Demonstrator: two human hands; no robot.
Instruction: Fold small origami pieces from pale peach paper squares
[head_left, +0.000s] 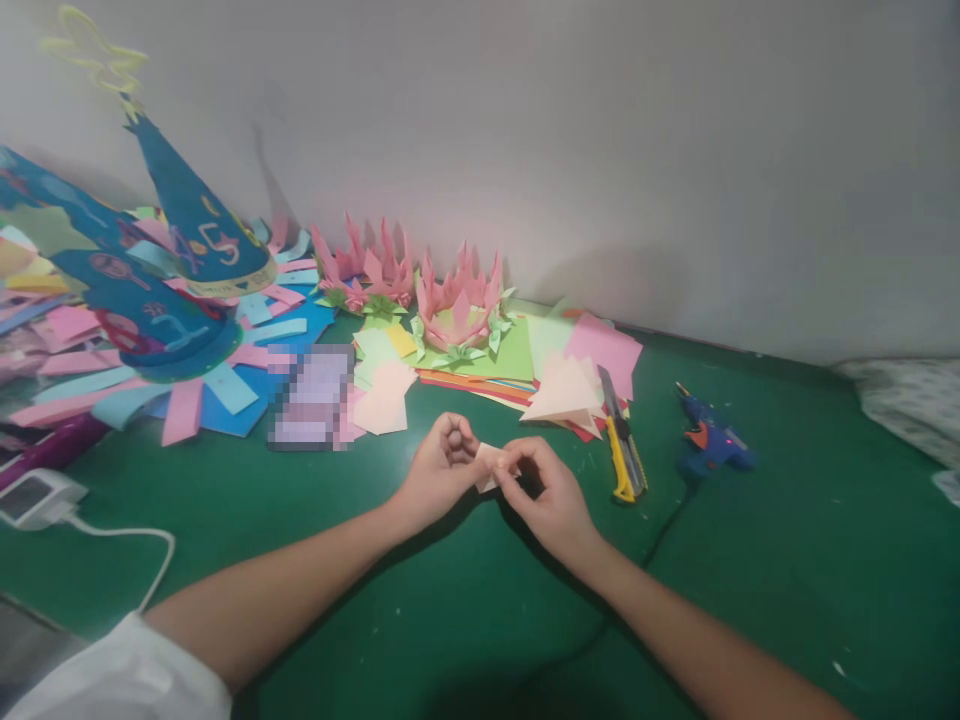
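Between my two hands is a small piece of pale peach paper, held just above the green table. My left hand grips its left side, fingers curled and thumb pressed on it. On the right side, my right hand pinches the same piece with thumb and fingertips. My fingers cover part of it, so its full folded shape cannot be made out. Loose peach sheets lie beyond my right hand, and more peach paper lies beyond my left.
A yellow utility knife and a blue glue gun with a cord lie to the right. Pink paper crowns stand behind on stacked coloured paper. Blue cone hats, a pixelated rectangle and a white charger are left.
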